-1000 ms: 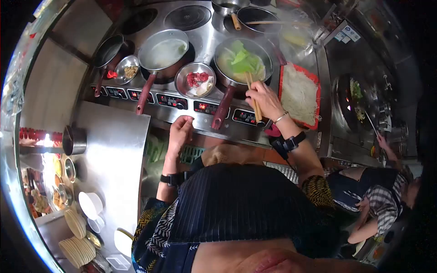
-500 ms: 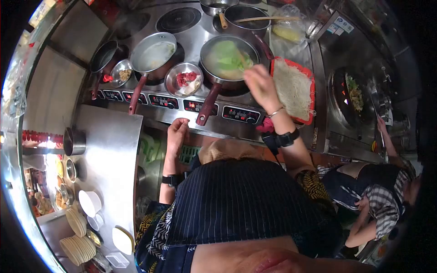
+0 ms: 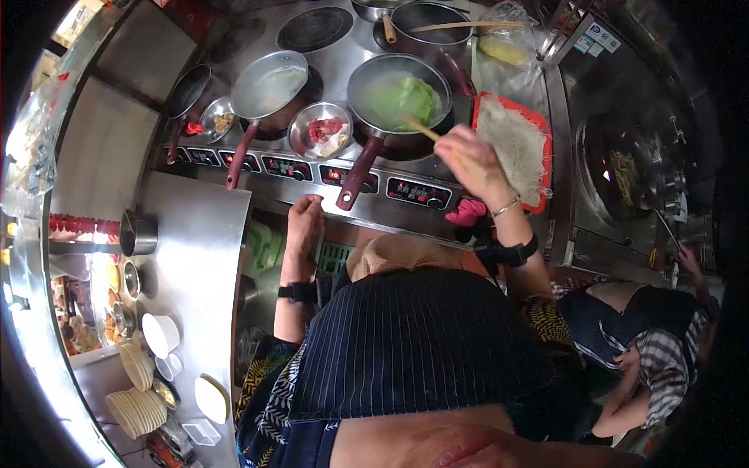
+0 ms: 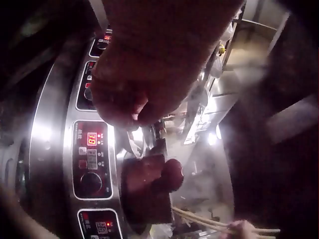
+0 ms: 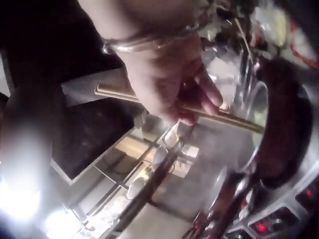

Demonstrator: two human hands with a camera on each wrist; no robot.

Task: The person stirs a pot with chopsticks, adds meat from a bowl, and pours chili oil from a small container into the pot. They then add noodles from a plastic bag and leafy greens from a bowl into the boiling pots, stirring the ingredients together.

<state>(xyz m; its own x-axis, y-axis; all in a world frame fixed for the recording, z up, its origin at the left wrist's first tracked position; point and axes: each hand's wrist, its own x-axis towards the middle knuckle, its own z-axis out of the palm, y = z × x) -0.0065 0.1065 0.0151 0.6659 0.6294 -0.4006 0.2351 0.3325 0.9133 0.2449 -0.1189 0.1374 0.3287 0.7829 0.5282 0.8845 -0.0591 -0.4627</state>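
In the head view my right hand (image 3: pixel 473 162) grips a pair of wooden chopsticks (image 3: pixel 422 128), whose tips reach into a steaming pan (image 3: pixel 367 125) holding green leaves (image 3: pixel 417 99) in liquid. The right wrist view shows the hand (image 5: pixel 172 82) with fingers curled round the chopsticks (image 5: pixel 229 119). My left hand (image 3: pixel 304 222) hangs before the stove's front edge, fingers bent in and nothing seen in them. Near it stands a metal bowl (image 3: pixel 295 132) of red meat and pale pieces. The left wrist view shows this hand (image 4: pixel 144 74) dark and close, beside the control panels (image 4: pixel 93 159).
Another pan (image 3: pixel 243 87) of cloudy liquid stands left of the bowl, its handle jutting forward. A red basket (image 3: pixel 548 156) of white noodles lies right of the steaming pan. Further pans stand behind. At the right, another person (image 3: pixel 640 327) works by a wok (image 3: pixel 597 183).
The leaves have sunk lower and spread in the pan's liquid. My right hand has drawn back to the right with the chopsticks, their tips still in the pan. My left hand has stayed nearly still.
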